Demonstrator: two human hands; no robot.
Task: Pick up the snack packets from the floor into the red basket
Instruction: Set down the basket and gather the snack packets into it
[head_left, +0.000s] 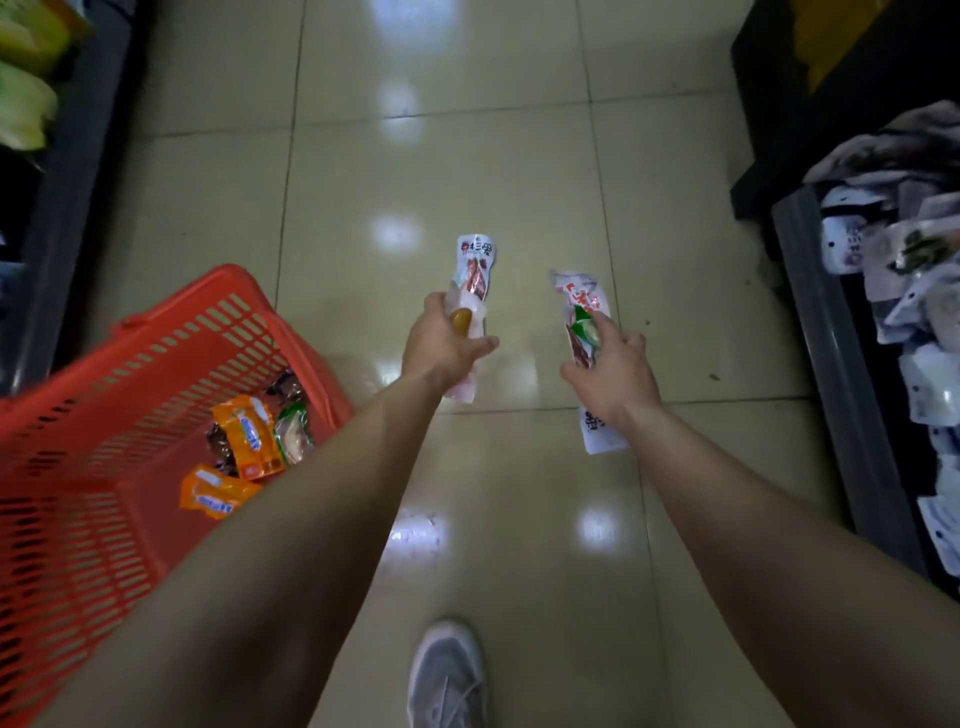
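Note:
My left hand (441, 348) is closed around a long white snack packet (475, 265) with red print, held above the tiled floor. My right hand (613, 374) grips a second white packet (582, 299) with red and green print, whose lower end sticks out below my wrist. The red basket (156, 353) stands on the floor to the left of my left arm. Inside it lie two orange packets (247, 434) and some darker packets. No loose packets show on the floor.
A dark shelf edge (78, 182) with yellow-green goods runs along the left. On the right a bin (821, 332) holds several white packets. My grey shoe (449, 675) is at the bottom centre. Glossy beige floor tiles (441, 130) stretch ahead.

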